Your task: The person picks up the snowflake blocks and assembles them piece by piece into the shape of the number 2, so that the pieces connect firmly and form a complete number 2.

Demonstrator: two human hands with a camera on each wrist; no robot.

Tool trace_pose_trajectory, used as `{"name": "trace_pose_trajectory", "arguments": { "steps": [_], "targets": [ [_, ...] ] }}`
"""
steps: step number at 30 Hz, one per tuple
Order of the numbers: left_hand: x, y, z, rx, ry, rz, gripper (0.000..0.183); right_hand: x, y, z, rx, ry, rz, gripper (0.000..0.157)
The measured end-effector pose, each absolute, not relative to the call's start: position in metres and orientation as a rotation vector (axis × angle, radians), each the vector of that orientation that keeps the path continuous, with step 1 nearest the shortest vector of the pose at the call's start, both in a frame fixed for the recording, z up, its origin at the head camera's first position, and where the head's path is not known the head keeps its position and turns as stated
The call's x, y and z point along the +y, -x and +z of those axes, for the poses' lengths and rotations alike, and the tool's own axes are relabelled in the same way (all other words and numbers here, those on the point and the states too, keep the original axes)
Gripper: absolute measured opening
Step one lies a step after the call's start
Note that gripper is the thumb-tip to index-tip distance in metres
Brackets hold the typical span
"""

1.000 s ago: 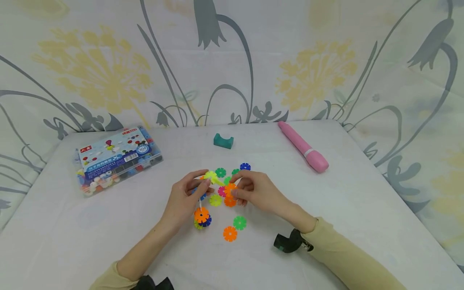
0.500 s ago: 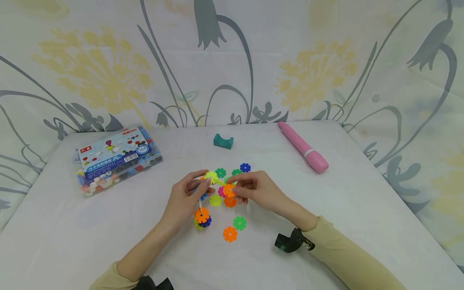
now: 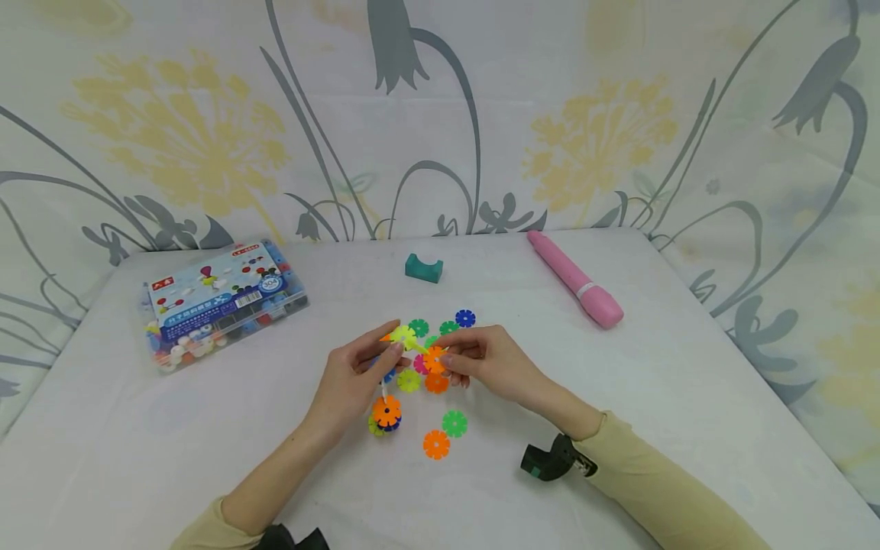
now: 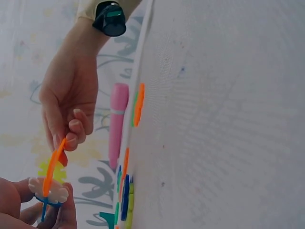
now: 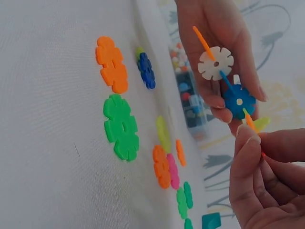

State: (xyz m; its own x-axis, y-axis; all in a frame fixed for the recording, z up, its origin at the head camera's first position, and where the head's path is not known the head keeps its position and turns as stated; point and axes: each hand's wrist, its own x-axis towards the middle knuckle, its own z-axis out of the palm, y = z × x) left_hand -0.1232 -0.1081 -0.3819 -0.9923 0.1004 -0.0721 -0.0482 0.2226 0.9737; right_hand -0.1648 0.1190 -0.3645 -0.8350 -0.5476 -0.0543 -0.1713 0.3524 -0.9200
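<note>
My left hand [image 3: 354, 374] grips a chain of interlocked notched plastic snowflake discs. A yellow disc [image 3: 404, 337] stands at its fingertips. A blue disc [image 5: 233, 102] and a white disc [image 5: 209, 71] follow along the chain, and an orange disc [image 3: 386, 412] hangs at its lower end. Between thumb and fingers, my right hand [image 3: 495, 363] pinches another orange disc [image 3: 435, 357]. That disc's edge is right at the yellow one, and the fingers partly cover it in the right wrist view.
Loose discs lie beneath the hands, including a green disc [image 3: 454, 423] and an orange one [image 3: 436, 444] nearer me. At back left is a clear box [image 3: 220, 305] of colourful pieces. Farther back are a teal block [image 3: 423, 268] and a pink cylindrical case [image 3: 576, 281].
The right hand has shifted slightly left, bringing its orange disc up to the yellow one. The left hand and its hanging chain have moved a little to the right.
</note>
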Motion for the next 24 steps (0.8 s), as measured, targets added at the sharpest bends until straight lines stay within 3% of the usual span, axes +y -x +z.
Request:
{"name": "trace_pose_trajectory", "arguments": {
  "steps": [24],
  "targets": [
    [-0.1087,0.1199,-0.3823,2.481,-0.168,1.814,0.047,0.1207,0.1663,-0.3741,2.250,0.621,-1.603,0.021]
  ]
}}
